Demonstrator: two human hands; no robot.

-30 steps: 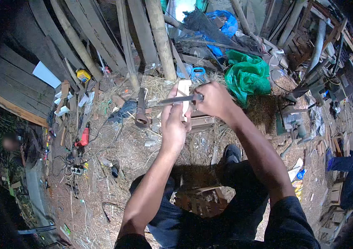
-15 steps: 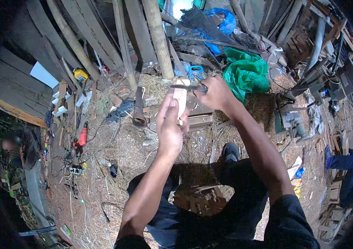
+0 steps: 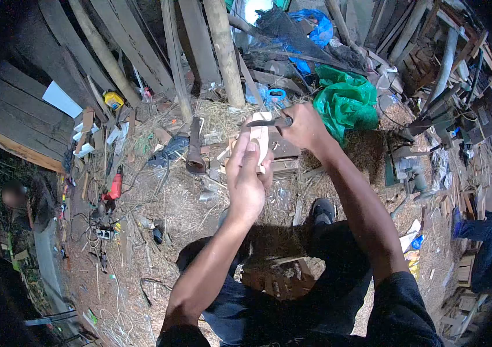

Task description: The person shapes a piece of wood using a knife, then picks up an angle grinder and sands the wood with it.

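Observation:
A pale wooden piece stands upright in my left hand, whose fingers and thumb wrap its lower part. My right hand is closed round the handle of a dark knife. The blade lies across the upper end of the wood and points left. Part of the handle is hidden inside my right fist. Below and left of the wood, a dark hatchet-like tool rests on the ground.
Green plastic lies beyond my right hand, near blue sheeting. A red power tool and cables lie at left. Planks lean at the back. One person is at far left; another person's legs show at right.
From the earliest frame, the knife has shifted up and right along the wood. Since the middle frame, my left hand and the wood have moved slightly right, with the knife still across the upper end.

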